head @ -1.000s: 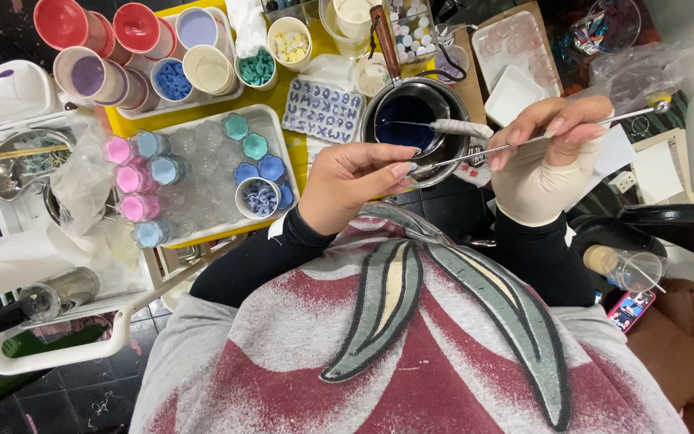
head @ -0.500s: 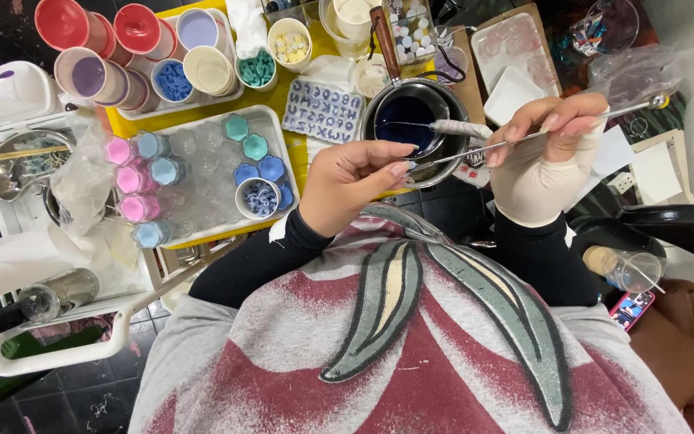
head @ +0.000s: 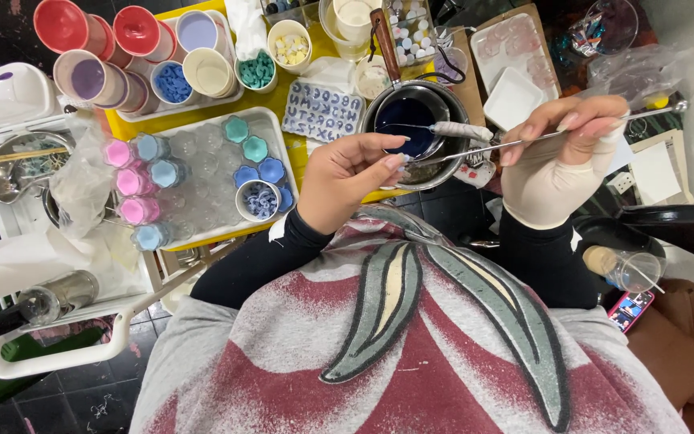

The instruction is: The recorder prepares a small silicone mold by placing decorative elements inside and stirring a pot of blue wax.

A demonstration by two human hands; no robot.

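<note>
My left hand (head: 347, 181) is bare and pinches the near tip of a thin metal rod (head: 475, 149) between thumb and fingers. My right hand (head: 560, 157), in a cream glove, grips the same rod further along, and the rod's far end sticks out past it to the right. Both hands hover at the front rim of a small metal pot (head: 446, 95) filled with dark blue liquid (head: 403, 116). A second thin stick with a whitish coated lump (head: 461, 129) lies across the pot.
Left of the pot lies a metal tray (head: 202, 241) with pink, blue and teal moulded shapes and a small bowl of blue pieces (head: 259, 201). A letter mould (head: 323, 108), coloured cups (head: 82, 76), a paper roll (head: 2, 273) and a phone (head: 628, 309) surround the work area.
</note>
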